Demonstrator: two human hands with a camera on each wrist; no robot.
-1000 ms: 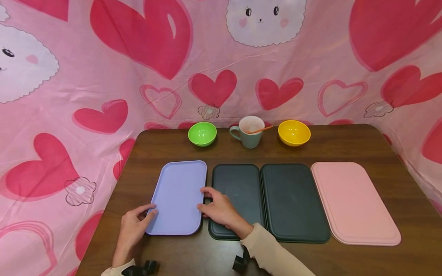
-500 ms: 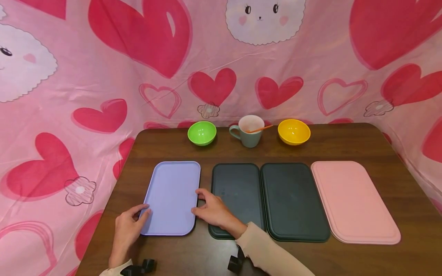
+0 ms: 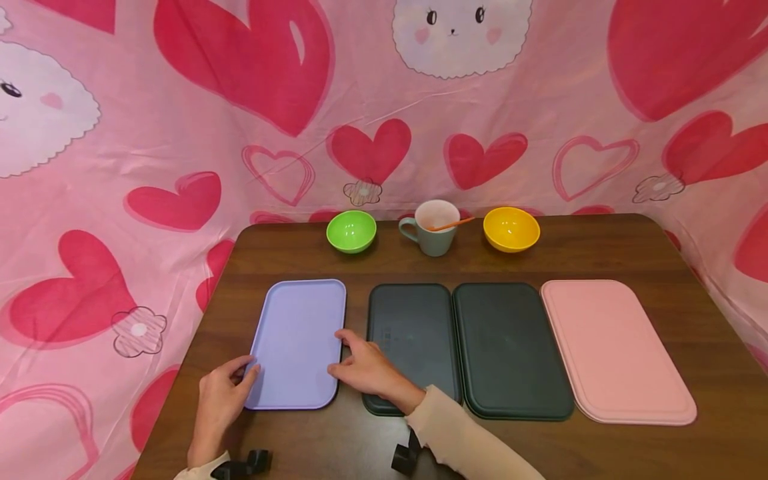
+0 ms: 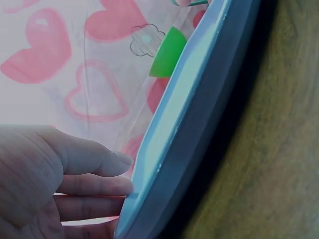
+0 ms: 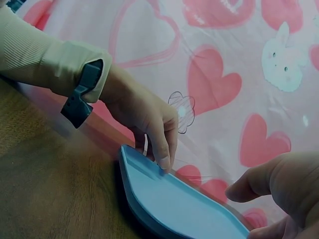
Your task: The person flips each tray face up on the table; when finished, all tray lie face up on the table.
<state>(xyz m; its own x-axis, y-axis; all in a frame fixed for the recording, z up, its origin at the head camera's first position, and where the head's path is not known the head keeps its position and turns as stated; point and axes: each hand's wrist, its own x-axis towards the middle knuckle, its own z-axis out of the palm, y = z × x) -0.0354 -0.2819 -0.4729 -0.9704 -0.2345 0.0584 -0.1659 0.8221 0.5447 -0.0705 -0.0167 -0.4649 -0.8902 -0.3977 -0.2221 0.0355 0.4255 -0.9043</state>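
A lavender rectangular tray (image 3: 294, 333) with a low raised rim lies at the left of the wooden table. My left hand (image 3: 221, 390) pinches its left edge near the front, thumb over the rim; the left wrist view shows the other fingers against the tray's side (image 4: 187, 134). On the opposite edge my right hand (image 3: 372, 367) holds the rim with thumb and fingertips. The right wrist view has the left hand (image 5: 149, 119) gripping the far rim, with the right thumb (image 5: 254, 181) at the near side. My right forearm passes over the front of a dark green tray (image 3: 414, 320).
A second dark green tray (image 3: 510, 353) sits beside the first, then a pink rectangular board (image 3: 615, 353). Along the back stand a green bowl (image 3: 351, 233), a grey-green mug (image 3: 435, 241) with an orange stick in it, and a yellow bowl (image 3: 511, 233). A heart-patterned cloth hangs behind.
Both hands have slid the lavender tray a little to the left, widening the gap to the dark green tray. Over the last half second it moved only slightly. The other things stayed put.
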